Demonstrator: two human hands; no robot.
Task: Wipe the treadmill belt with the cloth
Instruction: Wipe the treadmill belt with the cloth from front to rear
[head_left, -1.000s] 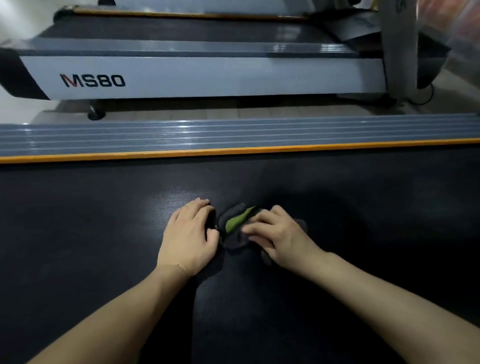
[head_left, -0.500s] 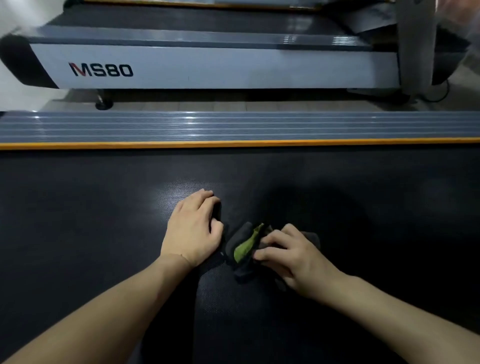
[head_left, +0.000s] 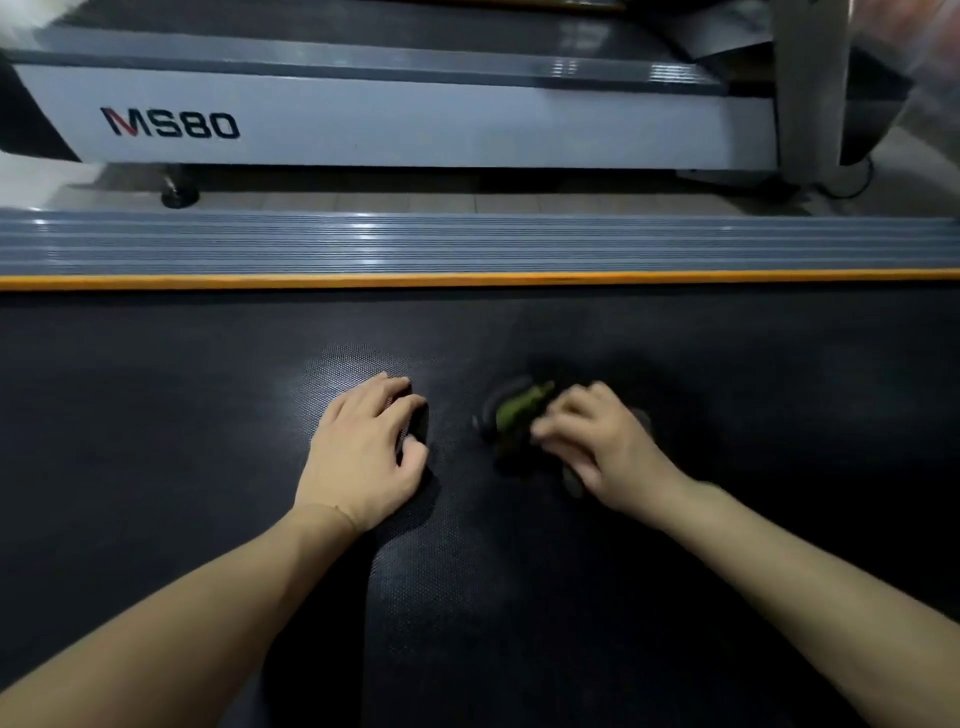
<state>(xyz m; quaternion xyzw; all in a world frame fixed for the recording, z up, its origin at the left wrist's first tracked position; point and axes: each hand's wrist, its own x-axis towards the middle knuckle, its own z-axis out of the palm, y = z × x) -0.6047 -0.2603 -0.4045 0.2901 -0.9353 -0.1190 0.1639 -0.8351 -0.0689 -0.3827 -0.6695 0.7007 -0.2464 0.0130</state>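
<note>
While both forearms reach in from the near edge, I see my left hand (head_left: 363, 452) resting flat, fingers relaxed, on the black treadmill belt (head_left: 156, 415). Just beside it, my right hand (head_left: 597, 441) clutches the bunched dark-and-green cloth (head_left: 514, 415) against the belt. Beyond lie the orange stripe (head_left: 467, 279), ribbed side rail (head_left: 467, 244) and an MS80 treadmill (head_left: 415, 124).

The cloth (head_left: 519, 421) has been carried rightward across the belt (head_left: 156, 415) by the right hand (head_left: 597, 441), away from the left hand (head_left: 363, 452). A clear gap is now left between the two, where they were nearly touching.
</note>
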